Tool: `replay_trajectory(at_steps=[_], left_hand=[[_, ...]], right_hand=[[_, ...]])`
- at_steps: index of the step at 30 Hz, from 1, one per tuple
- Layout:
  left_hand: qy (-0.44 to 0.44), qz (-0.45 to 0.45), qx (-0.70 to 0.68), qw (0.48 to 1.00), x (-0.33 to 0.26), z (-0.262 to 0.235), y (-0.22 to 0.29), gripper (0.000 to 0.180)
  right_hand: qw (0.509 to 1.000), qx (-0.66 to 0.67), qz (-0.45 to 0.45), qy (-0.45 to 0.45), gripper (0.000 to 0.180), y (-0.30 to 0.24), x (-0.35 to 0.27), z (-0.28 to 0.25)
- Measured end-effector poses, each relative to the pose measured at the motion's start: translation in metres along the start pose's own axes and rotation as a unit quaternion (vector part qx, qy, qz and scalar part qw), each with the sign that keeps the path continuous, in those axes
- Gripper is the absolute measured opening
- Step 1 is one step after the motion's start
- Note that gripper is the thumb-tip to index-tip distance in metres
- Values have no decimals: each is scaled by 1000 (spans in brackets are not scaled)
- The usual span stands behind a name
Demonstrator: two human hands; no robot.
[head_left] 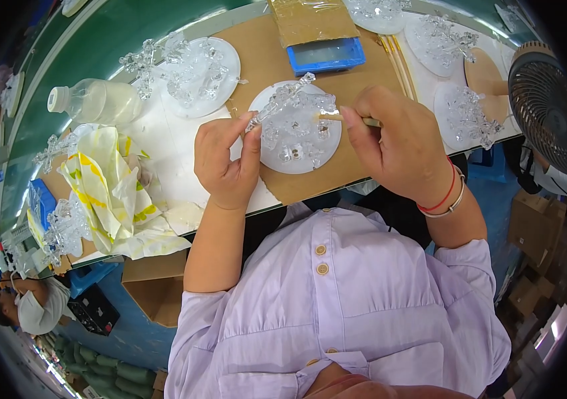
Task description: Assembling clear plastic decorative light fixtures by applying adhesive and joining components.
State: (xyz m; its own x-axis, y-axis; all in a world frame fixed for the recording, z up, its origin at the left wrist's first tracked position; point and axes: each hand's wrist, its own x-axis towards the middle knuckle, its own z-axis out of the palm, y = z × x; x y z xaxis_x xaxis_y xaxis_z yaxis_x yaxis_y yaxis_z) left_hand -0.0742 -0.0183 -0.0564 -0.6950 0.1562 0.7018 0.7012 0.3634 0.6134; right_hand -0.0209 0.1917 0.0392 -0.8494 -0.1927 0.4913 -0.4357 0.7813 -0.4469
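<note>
My left hand [225, 163] pinches the lower end of a clear, beaded plastic branch [282, 101] between thumb and fingertips. The branch slants up over a round white plate [320, 158] that carries several clear plastic pieces. My right hand [400, 136] is closed around a thin brush [329, 117] with a wooden-looking handle. The tip of this brush points left, close to the clear pieces above the plate; whether it touches them I cannot tell. Brown cardboard [290, 189] lies under the plate.
Beyond the plate is a blue tray [327, 65] partly covered by cardboard. Thin sticks [400, 66] lie right of it. A clear bottle [100, 102], a crumpled patterned bag [114, 186] and another loaded plate [220, 56] stand left. A black fan [548, 110] is at right.
</note>
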Motion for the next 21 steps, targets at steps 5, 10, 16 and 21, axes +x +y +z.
replay_trajectory(at_steps=[5, 10, 16, 21], left_hand=[[0, 12, 6, 1000, 1, -2, 3, 22], [-3, 9, 3, 1000, 0, 0, 3, 23], [3, 11, 8, 1000, -2, 2, 0, 22], [4, 19, 4, 1000, -1, 3, 0, 22]], right_hand=[[999, -47, -20, 16, 18, -5, 1, 3], [997, -76, -26, 10, 19, -11, 2, 8], [999, -25, -28, -18, 16, -8, 5, 6], [1000, 9, -3, -22, 12, 7, 0, -6]])
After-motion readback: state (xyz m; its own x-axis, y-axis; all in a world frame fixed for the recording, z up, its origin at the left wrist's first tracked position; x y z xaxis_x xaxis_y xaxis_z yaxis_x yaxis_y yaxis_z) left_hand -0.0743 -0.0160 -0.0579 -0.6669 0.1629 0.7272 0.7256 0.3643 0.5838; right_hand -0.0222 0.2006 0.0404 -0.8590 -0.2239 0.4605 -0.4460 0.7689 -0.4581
